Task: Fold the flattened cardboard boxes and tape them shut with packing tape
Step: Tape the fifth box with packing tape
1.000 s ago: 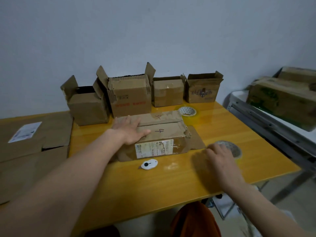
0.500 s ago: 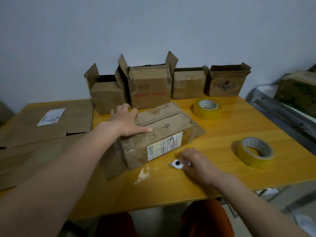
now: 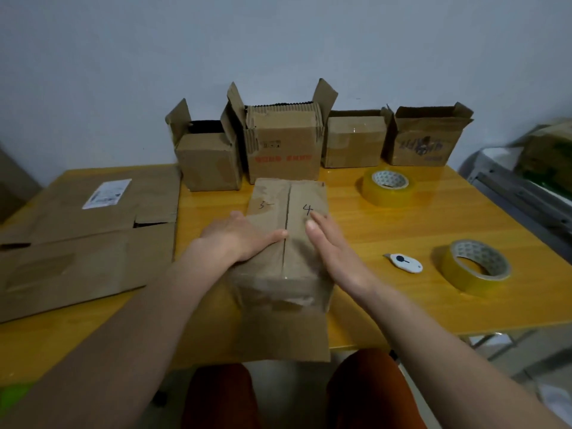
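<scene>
Both flat hands, left hand (image 3: 244,236) and right hand (image 3: 332,252), pressed the box (image 3: 286,274) flaps closed (seam untaped); tape roll (image 3: 476,266) sat unused, right.

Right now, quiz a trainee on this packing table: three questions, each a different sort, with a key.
1. True or false: the left hand presses flat on the box.
2. How many tape rolls lie on the table?
3. What lies nearest the white cutter? A) near tape roll B) far tape roll C) flattened cardboard

Key: 1 true; 2 two; 3 A.
</scene>
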The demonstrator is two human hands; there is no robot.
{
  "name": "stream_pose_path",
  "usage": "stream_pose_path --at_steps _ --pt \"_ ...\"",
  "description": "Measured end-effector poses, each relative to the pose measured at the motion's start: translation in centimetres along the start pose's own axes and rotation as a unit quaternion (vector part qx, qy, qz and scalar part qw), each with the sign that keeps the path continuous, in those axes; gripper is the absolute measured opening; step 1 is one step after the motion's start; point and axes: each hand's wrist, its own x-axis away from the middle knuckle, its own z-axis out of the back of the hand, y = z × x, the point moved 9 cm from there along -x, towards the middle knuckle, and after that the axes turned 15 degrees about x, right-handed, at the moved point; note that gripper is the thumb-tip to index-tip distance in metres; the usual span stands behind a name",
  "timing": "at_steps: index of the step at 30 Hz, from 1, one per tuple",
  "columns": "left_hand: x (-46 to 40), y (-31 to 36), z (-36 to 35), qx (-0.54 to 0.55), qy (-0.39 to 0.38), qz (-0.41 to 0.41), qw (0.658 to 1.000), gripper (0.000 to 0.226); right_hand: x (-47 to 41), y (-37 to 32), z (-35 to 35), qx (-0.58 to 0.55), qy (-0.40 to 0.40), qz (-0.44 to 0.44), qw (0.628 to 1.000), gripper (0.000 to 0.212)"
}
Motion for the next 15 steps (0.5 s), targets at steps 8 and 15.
stream_pose_path --at_steps 8,15 --pt "2.3 0.1 -0.7 0.176 0.059 -0.290 0.939 0.053 -3.4 -1.5 -2.4 0.284 0.004 0.065 0.956 0.076" --pt "3.6 -1.9 -2.8 0.233 0.040 -0.430 0.871 0.056 -2.1 -2.1 -3.5 0.430 0.027 0.277 0.859 0.087"
